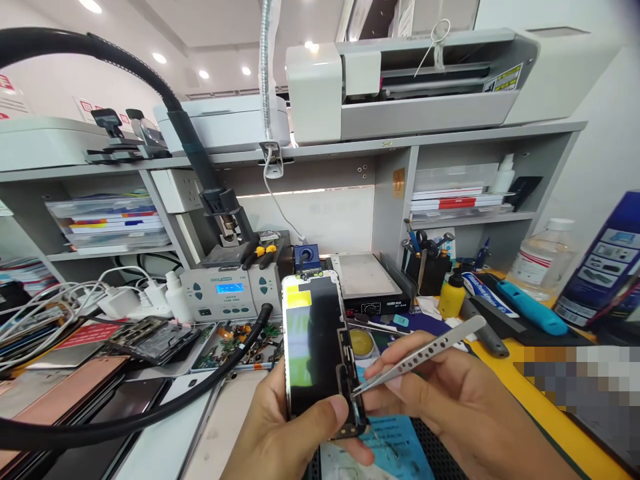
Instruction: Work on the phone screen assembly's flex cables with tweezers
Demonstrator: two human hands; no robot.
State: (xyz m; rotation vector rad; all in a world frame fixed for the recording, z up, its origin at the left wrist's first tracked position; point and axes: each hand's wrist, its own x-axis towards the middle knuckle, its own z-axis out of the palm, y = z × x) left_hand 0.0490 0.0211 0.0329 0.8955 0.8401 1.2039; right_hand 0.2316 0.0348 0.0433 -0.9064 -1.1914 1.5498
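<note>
My left hand [295, 427] grips the lower end of a smartphone screen assembly [320, 347], thumb across its front corner. The assembly is tilted upright, with a black panel, a yellow sticker at its top left and small metal parts along its right edge. Between the thumb and fingers of my right hand [440, 387] is a pair of silver tweezers [425, 353] with a row of holes. Their tips meet the assembly's lower right edge; whether they pinch a small part there is too fine to tell. Below lies a blue printed sheet [400, 447], partly covered by my hands.
Behind stands a hot air station [230, 293]; its black hose [200, 400] loops across the left side. A tray of circuit boards [235, 343] and several phones lie left. On the right are a yellow bottle [451, 297], a blue-handled tool [533, 308] and a clear bottle [540, 260].
</note>
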